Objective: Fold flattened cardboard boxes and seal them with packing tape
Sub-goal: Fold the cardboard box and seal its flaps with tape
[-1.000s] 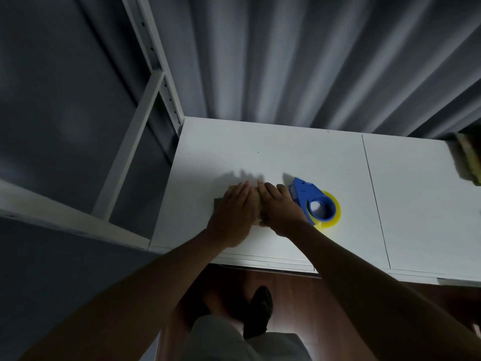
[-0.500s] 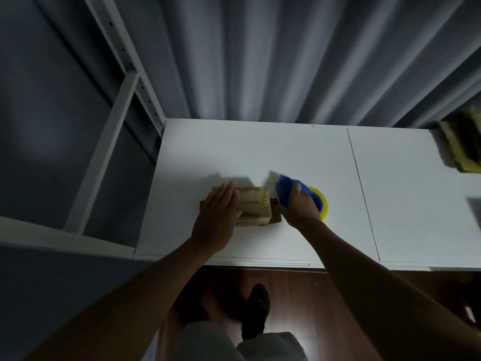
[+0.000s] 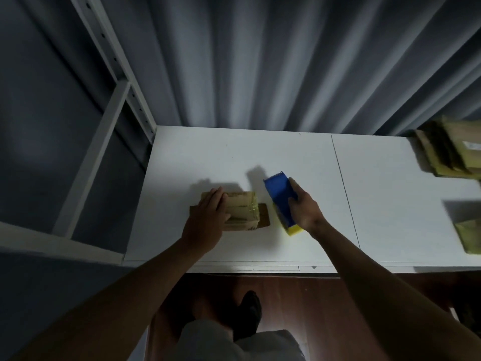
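overhead, left hand [image 3: 208, 220] flat on box [image 3: 240, 211], right hand [image 3: 304, 208] grips tape dispenser [image 3: 279, 194] above white table [image 3: 377, 183], grey curtain [image 3: 260, 61] behind.

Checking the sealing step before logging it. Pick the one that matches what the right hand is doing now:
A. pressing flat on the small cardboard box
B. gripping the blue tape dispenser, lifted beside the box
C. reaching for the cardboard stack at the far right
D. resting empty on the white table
B: the right hand grips the blue tape dispenser tilted up off the white table, right of the small cardboard box, which the left hand holds down.
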